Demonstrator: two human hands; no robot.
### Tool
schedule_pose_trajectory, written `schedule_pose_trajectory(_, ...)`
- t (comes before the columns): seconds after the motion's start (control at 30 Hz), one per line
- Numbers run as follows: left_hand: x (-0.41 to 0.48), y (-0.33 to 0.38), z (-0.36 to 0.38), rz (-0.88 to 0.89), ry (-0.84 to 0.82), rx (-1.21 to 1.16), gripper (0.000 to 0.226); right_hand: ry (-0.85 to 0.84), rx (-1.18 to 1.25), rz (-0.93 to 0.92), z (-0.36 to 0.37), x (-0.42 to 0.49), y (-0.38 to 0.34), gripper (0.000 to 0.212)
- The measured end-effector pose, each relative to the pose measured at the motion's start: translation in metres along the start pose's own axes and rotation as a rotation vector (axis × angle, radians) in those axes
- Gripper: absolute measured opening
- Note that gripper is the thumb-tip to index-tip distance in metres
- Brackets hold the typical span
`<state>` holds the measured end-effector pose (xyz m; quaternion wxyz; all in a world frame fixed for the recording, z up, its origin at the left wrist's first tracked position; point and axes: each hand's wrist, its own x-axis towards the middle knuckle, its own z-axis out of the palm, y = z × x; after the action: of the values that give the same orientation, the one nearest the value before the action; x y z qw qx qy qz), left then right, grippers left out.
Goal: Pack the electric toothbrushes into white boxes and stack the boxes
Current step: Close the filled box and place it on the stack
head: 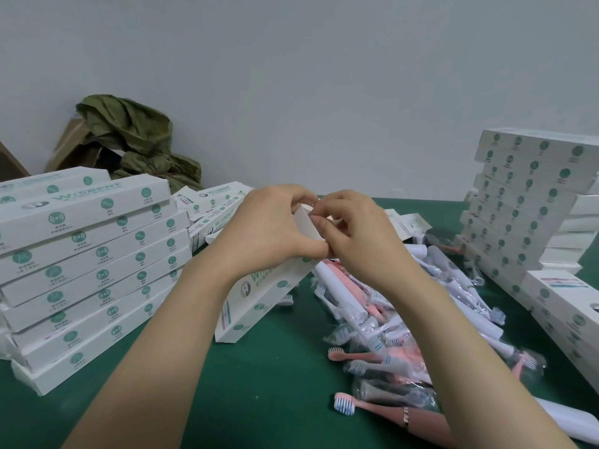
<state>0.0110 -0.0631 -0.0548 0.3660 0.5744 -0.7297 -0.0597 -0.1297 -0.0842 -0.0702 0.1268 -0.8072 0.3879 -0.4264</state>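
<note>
Fingers of our left hand (269, 228) curl round the far, raised end of a white box (259, 296); our right hand (356, 231) pinches its end flap (306, 223). The box leans, near end on the green table (259, 400). Loose toothbrushes (382, 322) lie just right; box stacks (90, 254) stand left and far right.
</note>
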Motion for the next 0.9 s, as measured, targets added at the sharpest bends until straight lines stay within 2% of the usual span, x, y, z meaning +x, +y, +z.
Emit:
schedule_pose_trajectory(0.07,-0.001,-0.001,0.0,0.017,-0.01,-0.027,0.057,-0.01,0.037,0.025,-0.001,0.0,0.002,0.016)
schedule_pose_trajectory(0.13,-0.001,-0.001,0.001,0.005,0.0,-0.084,0.077,0.192,0.124,0.142,-0.002,0.0,0.005,0.007)
schedule_pose_trajectory(0.2,0.0,0.001,0.004,-0.015,0.031,-0.132,0.1,0.341,0.229,0.334,-0.005,0.001,0.009,0.015)
schedule_pose_trajectory(0.23,0.001,0.002,0.006,-0.017,0.066,-0.156,0.105,0.317,0.332,0.434,-0.009,0.002,0.011,0.021)
schedule_pose_trajectory(0.3,0.003,0.003,0.009,-0.02,0.107,-0.222,0.102,0.191,0.595,0.569,-0.014,0.005,0.011,0.025)
schedule_pose_trajectory(0.37,0.003,0.003,0.011,0.005,0.035,-0.234,0.095,0.189,0.632,0.56,-0.014,0.006,0.012,0.033)
schedule_pose_trajectory(0.47,0.001,0.001,0.013,0.046,-0.09,-0.18,0.099,0.298,0.546,0.448,-0.008,0.007,0.013,0.031)
schedule_pose_trajectory(0.63,0.002,0.0,0.011,0.052,0.047,-0.36,0.045,0.29,0.628,0.423,-0.008,0.007,0.012,0.027)
schedule_pose_trajectory(0.8,0.004,0.01,0.03,-0.125,0.262,-0.43,0.023,0.257,0.612,0.291,0.0,0.006,-0.002,0.044)
schedule_pose_trajectory(0.9,0.004,0.017,0.039,-0.141,0.386,-0.436,0.011,0.198,0.53,0.214,0.005,0.003,-0.01,0.039)
